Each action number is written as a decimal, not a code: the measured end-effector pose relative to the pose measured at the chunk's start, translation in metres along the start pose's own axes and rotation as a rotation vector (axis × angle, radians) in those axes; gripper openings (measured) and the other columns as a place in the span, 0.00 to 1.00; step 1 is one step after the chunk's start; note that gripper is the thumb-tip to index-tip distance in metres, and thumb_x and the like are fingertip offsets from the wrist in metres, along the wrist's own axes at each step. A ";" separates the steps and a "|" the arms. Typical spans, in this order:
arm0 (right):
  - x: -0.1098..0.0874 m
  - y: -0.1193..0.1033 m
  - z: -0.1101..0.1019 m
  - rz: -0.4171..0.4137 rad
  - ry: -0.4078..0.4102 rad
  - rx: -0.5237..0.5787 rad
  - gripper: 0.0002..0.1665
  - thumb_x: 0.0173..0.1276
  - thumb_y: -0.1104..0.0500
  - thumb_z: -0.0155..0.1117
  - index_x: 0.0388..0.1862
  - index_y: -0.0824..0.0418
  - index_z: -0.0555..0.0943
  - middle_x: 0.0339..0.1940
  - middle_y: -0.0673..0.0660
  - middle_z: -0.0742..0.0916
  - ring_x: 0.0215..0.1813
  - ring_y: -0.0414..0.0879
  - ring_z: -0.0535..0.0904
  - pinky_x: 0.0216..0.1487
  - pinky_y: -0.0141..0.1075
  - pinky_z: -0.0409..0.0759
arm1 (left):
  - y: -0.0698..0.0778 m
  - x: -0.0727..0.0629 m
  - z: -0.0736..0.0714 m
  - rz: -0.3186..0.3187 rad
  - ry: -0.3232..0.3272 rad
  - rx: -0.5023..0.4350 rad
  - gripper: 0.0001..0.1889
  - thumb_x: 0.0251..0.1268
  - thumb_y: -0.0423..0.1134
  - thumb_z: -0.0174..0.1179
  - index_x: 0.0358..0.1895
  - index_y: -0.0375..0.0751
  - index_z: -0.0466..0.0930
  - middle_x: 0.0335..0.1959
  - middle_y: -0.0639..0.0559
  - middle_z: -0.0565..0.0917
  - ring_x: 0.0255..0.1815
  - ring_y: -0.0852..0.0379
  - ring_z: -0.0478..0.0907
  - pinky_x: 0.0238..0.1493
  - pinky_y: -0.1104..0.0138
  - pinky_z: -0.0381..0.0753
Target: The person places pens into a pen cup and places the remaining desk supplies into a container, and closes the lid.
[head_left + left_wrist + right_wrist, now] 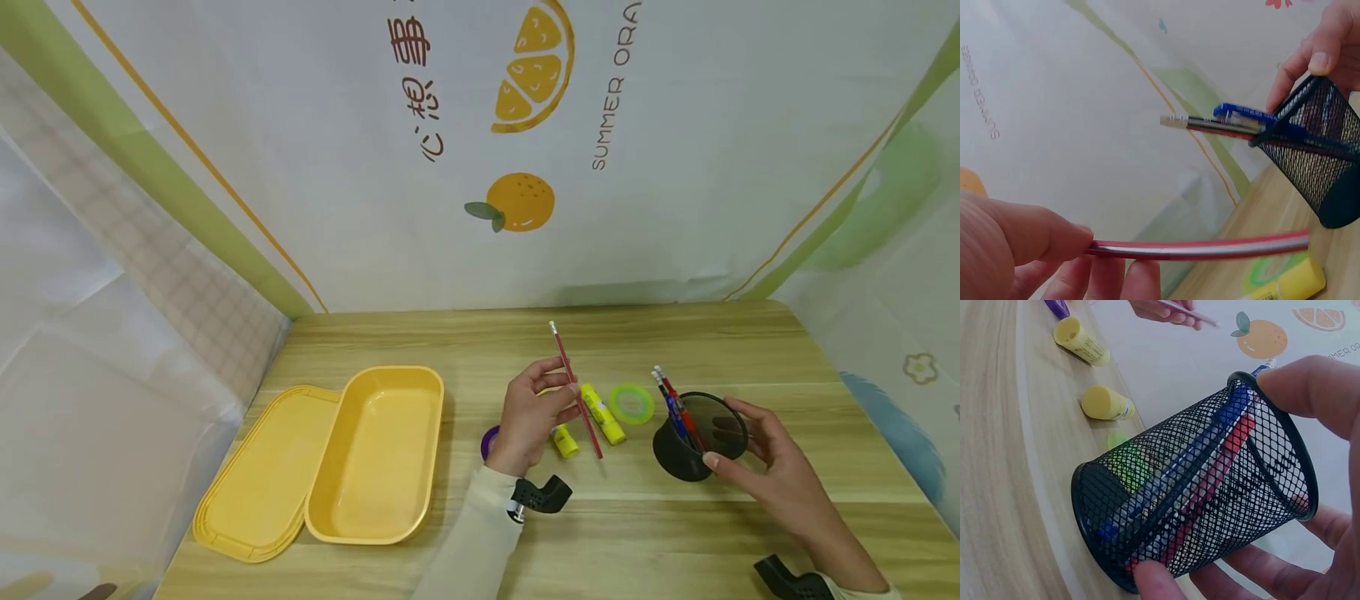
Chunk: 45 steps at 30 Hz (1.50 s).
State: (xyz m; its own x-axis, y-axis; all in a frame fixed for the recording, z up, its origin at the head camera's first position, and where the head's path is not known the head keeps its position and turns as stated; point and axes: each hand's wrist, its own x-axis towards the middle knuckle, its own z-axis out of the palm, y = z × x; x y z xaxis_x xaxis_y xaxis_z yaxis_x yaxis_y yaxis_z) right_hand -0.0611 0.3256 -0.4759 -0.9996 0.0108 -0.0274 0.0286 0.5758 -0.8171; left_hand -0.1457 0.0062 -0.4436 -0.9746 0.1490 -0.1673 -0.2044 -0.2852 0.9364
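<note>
Left hand (pixel 534 410): fingers and thumb pinch a red-striped pencil (pixel 590 429), held above the tabletop (pixel 600 542).
Pencil: slanted, its white eraser end up and away from the person, its other end down toward the near side.
Right hand (pixel 780 467): grips a black mesh pen holder (pixel 673 458), thumb at the near side and fingers round the far side.
Pen holder: tilted, its mouth leaning toward the right hand; whether its base touches the tabletop, I cannot tell.
Inside the holder: a blue pen (pixel 1232 409), a red pen (pixel 1237 436) and at least 1 eraser-tipped pencil, leaning together against the rim.
Glue sticks: 2, both yellow, lying between the hands; 1 (pixel 602 414) sits just right of the held pencil, the other (pixel 564 442) is partly covered by the left hand.
Green ring (pixel 631 417): flat, between the glue sticks and the holder.
Purple ring (pixel 489 442): partly hidden behind the left hand.
Yellow tub (pixel 375 467): left of the left hand, open side up.
Yellow lid (pixel 258 483): flat, against the tub's left side.
</note>
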 end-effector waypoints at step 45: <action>0.001 0.001 0.000 -0.024 0.019 -0.006 0.50 0.75 0.52 0.72 0.87 0.51 0.55 0.68 0.62 0.78 0.58 0.21 0.68 0.46 0.24 0.76 | 0.005 -0.029 0.086 0.240 -0.185 -0.107 0.14 0.73 0.26 0.63 0.58 0.25 0.79 0.56 0.24 0.82 0.51 0.47 0.87 0.47 0.68 0.89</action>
State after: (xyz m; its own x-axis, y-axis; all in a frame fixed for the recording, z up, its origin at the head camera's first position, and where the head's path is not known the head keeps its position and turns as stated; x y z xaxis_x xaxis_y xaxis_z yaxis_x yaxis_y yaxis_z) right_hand -0.0618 0.3262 -0.4764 -0.9999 0.0126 0.0037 0.0043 0.5807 -0.8141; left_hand -0.1106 0.0821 -0.4071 -0.9650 0.2318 0.1227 0.0117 -0.4293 0.9031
